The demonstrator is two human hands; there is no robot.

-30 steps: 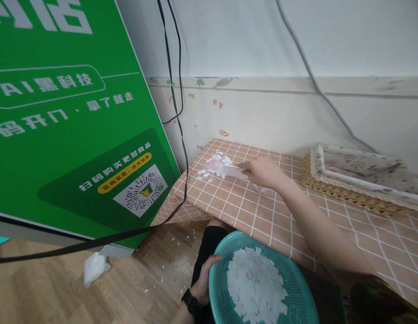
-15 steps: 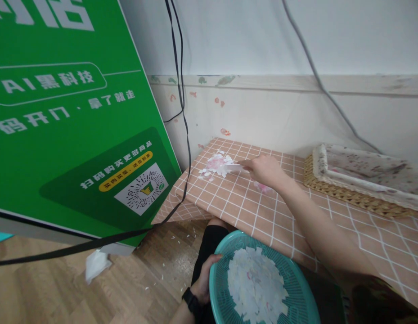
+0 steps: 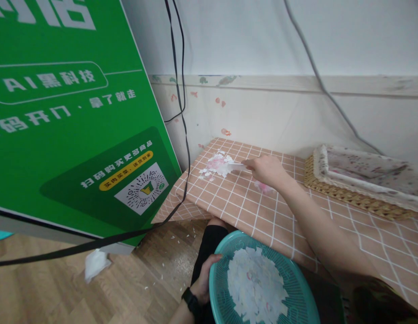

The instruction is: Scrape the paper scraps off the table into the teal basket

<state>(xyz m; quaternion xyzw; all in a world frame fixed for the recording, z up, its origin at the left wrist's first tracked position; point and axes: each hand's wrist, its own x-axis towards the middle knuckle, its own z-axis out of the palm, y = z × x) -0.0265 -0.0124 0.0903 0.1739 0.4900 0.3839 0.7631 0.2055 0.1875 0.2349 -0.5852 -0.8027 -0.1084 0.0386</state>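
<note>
My left hand (image 3: 204,278) grips the left rim of a teal plastic basket (image 3: 299,288), thumb over the edge. A layer of white paper scraps (image 3: 258,283) with faint pink marks lies in it. Over the table my right hand (image 3: 267,170) is closed on a flat white strip-like tool (image 3: 236,166), its exact kind unclear. The tool's far end meets a pile of torn white and pink paper scraps (image 3: 217,164) on the checked tablecloth (image 3: 242,198). Partly behind my right wrist lies a small pink-and-white patch (image 3: 263,187).
A wicker basket (image 3: 350,195) with a cloth lining stands at the right by the wall. Black cables (image 3: 186,148) hang before the green sign panel (image 3: 77,135) on the left. Scraps and a white crumpled item (image 3: 96,264) lie on the wooden floor (image 3: 144,297).
My right hand and the white tool have shifted slightly to the right, away from the scrap pile. My left hand stays on the teal basket.
</note>
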